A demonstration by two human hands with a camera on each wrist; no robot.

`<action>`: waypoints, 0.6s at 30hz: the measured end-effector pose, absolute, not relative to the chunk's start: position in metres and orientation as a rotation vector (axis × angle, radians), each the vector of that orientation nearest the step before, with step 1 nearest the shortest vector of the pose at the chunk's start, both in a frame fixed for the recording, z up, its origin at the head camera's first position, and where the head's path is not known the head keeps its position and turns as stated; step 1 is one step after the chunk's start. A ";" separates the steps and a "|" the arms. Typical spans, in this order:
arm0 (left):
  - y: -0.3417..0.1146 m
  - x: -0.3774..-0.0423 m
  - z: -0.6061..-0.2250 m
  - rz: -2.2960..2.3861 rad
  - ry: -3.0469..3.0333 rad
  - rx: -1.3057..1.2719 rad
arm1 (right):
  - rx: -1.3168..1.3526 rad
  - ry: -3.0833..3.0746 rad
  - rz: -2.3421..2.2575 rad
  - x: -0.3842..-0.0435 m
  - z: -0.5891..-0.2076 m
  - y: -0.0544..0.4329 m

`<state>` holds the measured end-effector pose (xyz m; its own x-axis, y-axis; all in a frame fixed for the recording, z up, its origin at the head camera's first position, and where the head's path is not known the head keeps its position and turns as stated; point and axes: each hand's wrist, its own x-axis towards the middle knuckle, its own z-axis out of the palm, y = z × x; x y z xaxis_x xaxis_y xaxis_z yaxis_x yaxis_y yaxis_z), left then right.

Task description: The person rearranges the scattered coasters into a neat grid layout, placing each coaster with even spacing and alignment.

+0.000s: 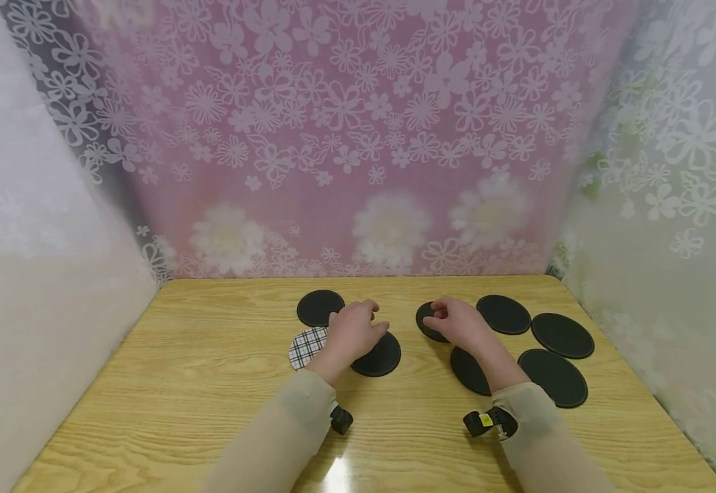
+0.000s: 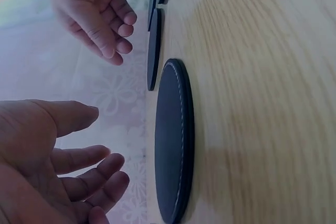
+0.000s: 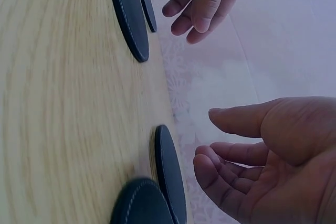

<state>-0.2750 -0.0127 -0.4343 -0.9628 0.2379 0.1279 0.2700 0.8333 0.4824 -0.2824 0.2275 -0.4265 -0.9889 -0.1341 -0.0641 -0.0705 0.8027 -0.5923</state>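
My left hand (image 1: 352,334) hovers over the table beside a round black coaster (image 1: 378,357), its fingers loosely bent around nothing. In the left wrist view this stitched-edge coaster (image 2: 170,140) lies flat, apart from the fingers. A plaid white-and-black disc (image 1: 304,348) lies partly hidden behind the left hand, with another black coaster (image 1: 319,308) behind it. Over on the right, my right hand (image 1: 461,324) hangs above a black coaster (image 1: 427,326); the right wrist view shows its fingers (image 3: 207,174) relaxed and clear of the coasters.
Several more black coasters lie on the right: one (image 1: 469,372) partly under the right forearm, one (image 1: 504,313) at the back, one (image 1: 563,335) farthest right and one (image 1: 555,376) nearer. Floral curtains (image 1: 389,137) enclose the wood-grain table (image 1: 198,383) at the back and sides.
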 end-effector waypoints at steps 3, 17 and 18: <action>-0.003 -0.279 -0.437 -0.812 -2.941 -0.395 | -0.147 2.881 -0.939 -0.282 -0.426 0.236; 0.025 -0.296 -0.443 -0.747 -3.011 -0.360 | -0.081 2.889 -0.896 -0.291 -0.429 0.263; 0.027 -0.297 -0.443 -0.754 -3.018 -0.360 | -0.075 2.884 -0.894 -0.291 -0.430 0.265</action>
